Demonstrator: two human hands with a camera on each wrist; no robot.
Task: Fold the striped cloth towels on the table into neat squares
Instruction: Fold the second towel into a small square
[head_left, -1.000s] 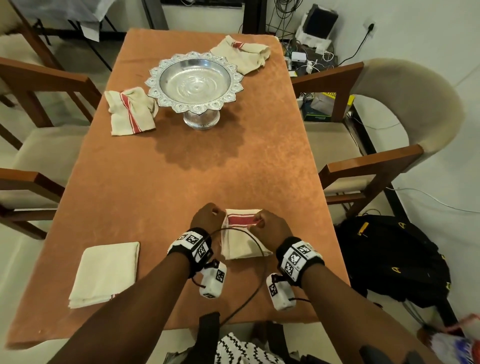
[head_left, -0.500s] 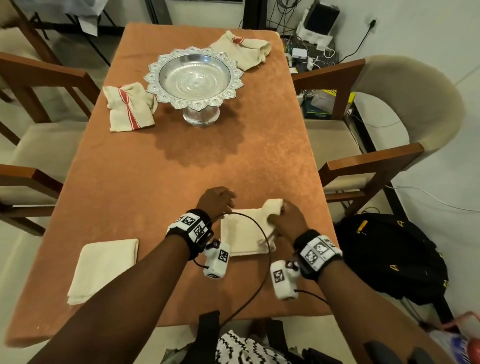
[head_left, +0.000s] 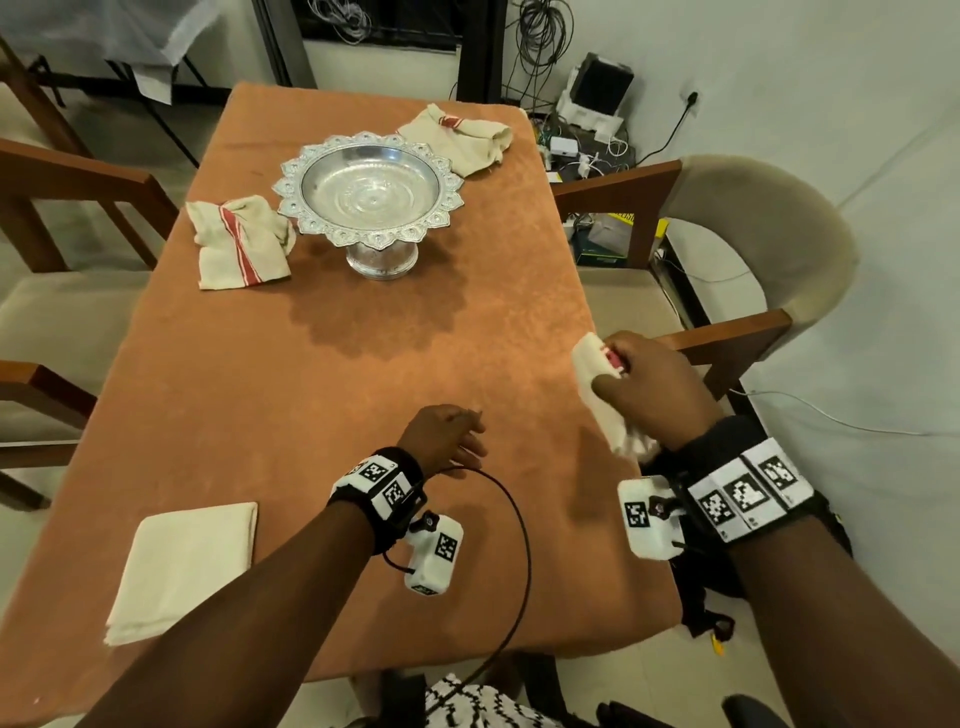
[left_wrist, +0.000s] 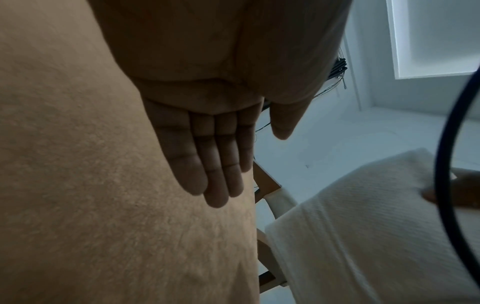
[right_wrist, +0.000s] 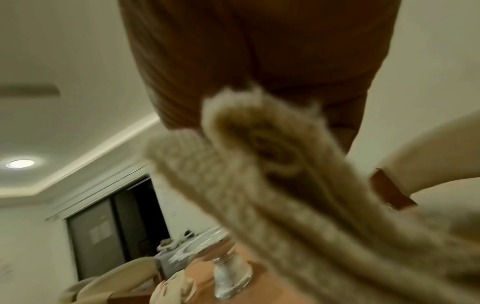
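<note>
My right hand (head_left: 631, 384) grips a folded cream towel with a red stripe (head_left: 597, 387), lifted above the table's right edge; its stacked folds (right_wrist: 280, 181) fill the right wrist view. My left hand (head_left: 457, 441) hovers flat and empty over the orange table (head_left: 291, 395), its fingers (left_wrist: 213, 164) straight. A folded cream towel (head_left: 184, 566) lies at the near left. Two crumpled striped towels lie farther off: one (head_left: 239, 249) left of the silver bowl, another (head_left: 460, 140) behind it at the far right.
A silver pedestal bowl (head_left: 371, 197) stands in the far middle of the table. Wooden chairs flank it, one (head_left: 727, 270) right and one (head_left: 62, 218) left. A black bag (head_left: 701, 582) sits on the floor at the right. A black cable (head_left: 514, 525) loops between my wrists.
My right hand lifted the folded towel from the near middle of the table and carried it right and up. My left hand let go of it and stayed low, flattened.
</note>
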